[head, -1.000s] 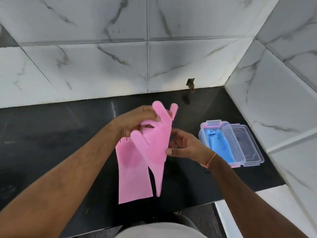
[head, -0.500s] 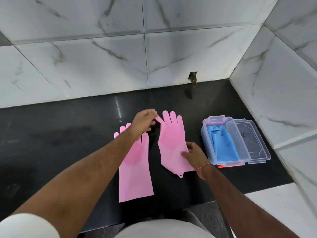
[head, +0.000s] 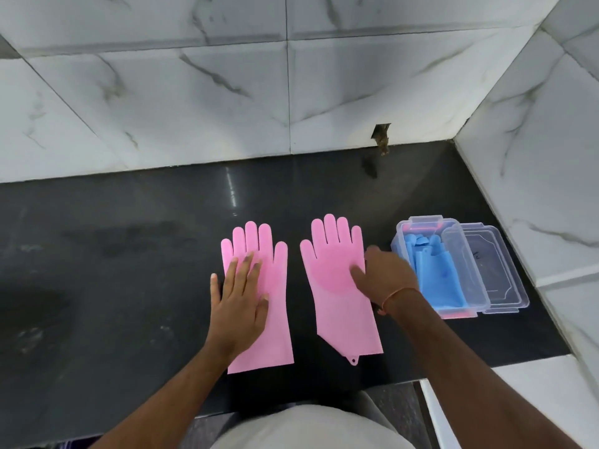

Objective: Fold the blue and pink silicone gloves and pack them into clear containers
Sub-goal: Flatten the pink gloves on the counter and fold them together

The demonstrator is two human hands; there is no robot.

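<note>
Pink silicone fills the middle of the head view: two gloves lie flat and palm-up on the black bench, fingers pointing to the back edge, cuffs toward the front edge. The left pink glove (head: pixel 259 299) and the right pink glove (head: pixel 340 286) lie side by side, near each other but apart, neither one folded yet. The left hand (head: pixel 240 299) rests flat on the left glove with fingers straight and spread, pressing it down and gripping nothing. The right hand (head: pixel 385 277) lies at the right edge of the other glove, its thumb on the palm area; its fingers are turned away from the camera, so I cannot tell whether they curl round the edge or just rest there.

Toward the right edge of the bench stands a clear container (head: pixel 431 267) with the blue gloves (head: pixel 434 273) already inside, lid off. Just beside it, touching or nearly so, sits what looks like a second clear container (head: pixel 496 273), nothing visible in it.

By my reading the blue half is packed, bar closing. The pink pair still needs folding and packing.
</note>
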